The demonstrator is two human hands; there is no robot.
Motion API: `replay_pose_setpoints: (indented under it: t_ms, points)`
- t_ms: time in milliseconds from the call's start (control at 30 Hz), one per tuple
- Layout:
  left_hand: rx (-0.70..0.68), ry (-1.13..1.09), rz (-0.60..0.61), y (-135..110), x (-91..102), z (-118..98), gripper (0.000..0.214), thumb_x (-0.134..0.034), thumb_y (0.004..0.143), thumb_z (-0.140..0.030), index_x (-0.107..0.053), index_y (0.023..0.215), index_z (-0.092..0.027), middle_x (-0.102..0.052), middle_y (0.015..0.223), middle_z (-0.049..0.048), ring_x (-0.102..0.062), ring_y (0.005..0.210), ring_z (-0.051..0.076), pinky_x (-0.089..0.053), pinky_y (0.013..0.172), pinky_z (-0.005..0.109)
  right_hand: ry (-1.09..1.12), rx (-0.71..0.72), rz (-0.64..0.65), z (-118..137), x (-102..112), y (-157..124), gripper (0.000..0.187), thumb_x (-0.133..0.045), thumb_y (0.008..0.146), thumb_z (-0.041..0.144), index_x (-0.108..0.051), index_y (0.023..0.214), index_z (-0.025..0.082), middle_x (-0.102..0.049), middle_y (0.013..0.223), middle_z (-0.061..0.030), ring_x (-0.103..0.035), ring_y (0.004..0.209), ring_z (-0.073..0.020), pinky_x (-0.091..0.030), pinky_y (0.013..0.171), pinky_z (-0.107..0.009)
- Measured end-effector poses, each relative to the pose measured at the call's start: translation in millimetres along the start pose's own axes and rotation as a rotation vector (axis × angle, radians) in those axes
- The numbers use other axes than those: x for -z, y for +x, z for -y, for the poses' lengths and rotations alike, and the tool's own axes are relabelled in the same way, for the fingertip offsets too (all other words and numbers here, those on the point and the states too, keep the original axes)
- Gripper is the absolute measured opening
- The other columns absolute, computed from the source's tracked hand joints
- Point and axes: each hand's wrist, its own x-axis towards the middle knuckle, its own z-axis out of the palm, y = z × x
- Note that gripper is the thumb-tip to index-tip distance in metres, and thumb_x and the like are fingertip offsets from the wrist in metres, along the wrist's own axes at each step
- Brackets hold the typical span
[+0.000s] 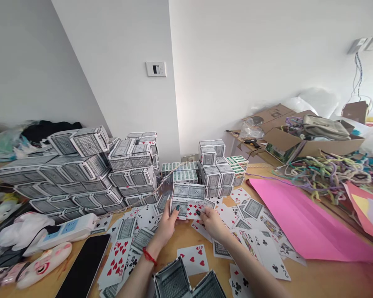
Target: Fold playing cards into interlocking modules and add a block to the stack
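My left hand [167, 225] and my right hand [211, 222] reach forward over the wooden table [323, 277] and meet at a small block made of folded playing cards [188, 199]. The left fingers pinch its lower left corner. The right fingertips press a red diamond card [193, 210] at its front. Loose playing cards [193, 259] lie scattered face up and face down around both hands. Two more card blocks [186, 283] sit near my forearms at the bottom edge.
Large stacks of card blocks [90, 174] fill the back left; a smaller stack [216, 167] stands behind. Pink paper [301, 221] lies to the right, with tangled yarn [323, 169] and cardboard boxes [311, 142] beyond. A phone [85, 269], power strip [66, 229] and plush toy [43, 265] sit left.
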Motion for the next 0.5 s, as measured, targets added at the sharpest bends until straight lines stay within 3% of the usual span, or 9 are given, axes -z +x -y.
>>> replay_pose_setpoints:
  t_ms: [200,500]
  points:
    - [-0.149,0.275,-0.069,0,-3.1,-2,0.042,-0.046,0.081,-0.033,-0.042,0.122,-0.022,-0.05,0.127,0.0062,-0.042,0.12,0.021,-0.031,0.1,0.033,0.052,0.029,0.034,-11,-8,2,0.021,-0.049,0.073,0.037,-0.038,0.064,0.021,-0.054,0.066,-0.0008,-0.055,0.064,-0.0159,-0.047,0.059,-0.027]
    - [-0.175,0.337,-0.03,-2,-6.5,0,0.042,-0.04,0.083,-0.031,-0.037,0.124,-0.021,-0.044,0.131,0.0069,-0.035,0.124,0.018,-0.025,0.103,0.032,0.055,0.098,0.089,-7,-12,-2,0.017,-0.047,0.075,0.035,-0.041,0.068,0.02,-0.054,0.068,-0.0009,-0.054,0.061,-0.0144,-0.046,0.057,-0.026]
